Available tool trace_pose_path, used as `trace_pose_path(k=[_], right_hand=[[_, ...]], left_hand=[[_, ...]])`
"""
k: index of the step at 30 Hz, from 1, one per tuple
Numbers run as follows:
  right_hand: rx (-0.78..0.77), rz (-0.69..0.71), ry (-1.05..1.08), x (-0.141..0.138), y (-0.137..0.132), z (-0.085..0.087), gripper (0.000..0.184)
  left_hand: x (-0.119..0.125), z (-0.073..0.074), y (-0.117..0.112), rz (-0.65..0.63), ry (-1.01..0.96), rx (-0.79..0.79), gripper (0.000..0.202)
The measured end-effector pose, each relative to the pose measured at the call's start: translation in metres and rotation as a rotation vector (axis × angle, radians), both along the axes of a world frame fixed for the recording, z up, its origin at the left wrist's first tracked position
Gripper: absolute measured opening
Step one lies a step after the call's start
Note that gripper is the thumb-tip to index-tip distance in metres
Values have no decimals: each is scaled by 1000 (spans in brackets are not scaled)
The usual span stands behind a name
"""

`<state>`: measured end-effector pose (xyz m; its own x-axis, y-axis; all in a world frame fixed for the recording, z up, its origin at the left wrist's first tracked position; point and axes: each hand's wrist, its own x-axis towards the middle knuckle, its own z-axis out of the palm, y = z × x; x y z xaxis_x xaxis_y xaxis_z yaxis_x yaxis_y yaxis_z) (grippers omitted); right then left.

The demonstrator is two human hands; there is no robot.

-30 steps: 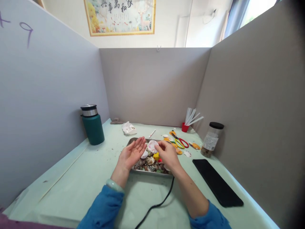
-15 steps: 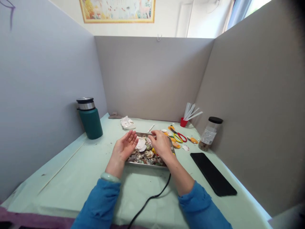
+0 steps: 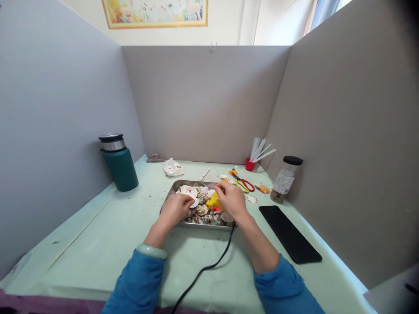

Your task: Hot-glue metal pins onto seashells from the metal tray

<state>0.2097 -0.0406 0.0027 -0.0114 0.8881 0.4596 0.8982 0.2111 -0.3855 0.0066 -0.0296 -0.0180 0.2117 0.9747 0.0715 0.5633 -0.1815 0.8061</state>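
Observation:
A shallow metal tray (image 3: pixel 203 225) full of seashells (image 3: pixel 203 210) lies in front of me. Over its left side, my left hand (image 3: pixel 175 208) is closed in a pinch, its fingertips at the edge of a pale, flat scallop shell (image 3: pixel 195 202). Whether they grip that shell I cannot tell. My right hand (image 3: pixel 231 200) is also pinched, above the tray's right side; anything between its fingertips is too small to make out. Beside its fingers, a yellow tool (image 3: pixel 213 201), resembling a glue gun, rests on the shells, partly hidden by the hand.
Scissors (image 3: pixel 244 182), orange-yellow pieces (image 3: pixel 262 188) and a white stick (image 3: pixel 205 174) lie behind the tray. A red cup (image 3: pixel 250 165) holds white sticks. Around them are a jar (image 3: pixel 285 181), black phone-like slab (image 3: pixel 290 233), green flask (image 3: pixel 121 168), crumpled paper (image 3: pixel 172 167) and black cord (image 3: pixel 209 267).
My left hand has gone from open, palm up, to a pinch lower over the tray. My right hand has shifted slightly right and its fingers have closed. More of the yellow tool shows.

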Motion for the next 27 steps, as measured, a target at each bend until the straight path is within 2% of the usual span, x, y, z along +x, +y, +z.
trace_pose_path(k=[5, 13, 17, 22, 27], right_hand=[[3, 3, -16, 0, 0, -2, 20], [-25, 19, -78, -4, 0, -2, 21], [-80, 21, -144, 1, -4, 4, 21], [-171, -21, -247, 19, -16, 5, 24], [-162, -24, -309, 25, -25, -3, 39]], left_hand=[[3, -6, -1, -36, 16, 20, 24], [1, -14, 4, -64, -160, -10, 24], [3, -9, 5, -34, -302, -2, 18], [4, 3, 5, 27, -580, -12, 36], [1, 12, 0, 7, -841, -133, 40]])
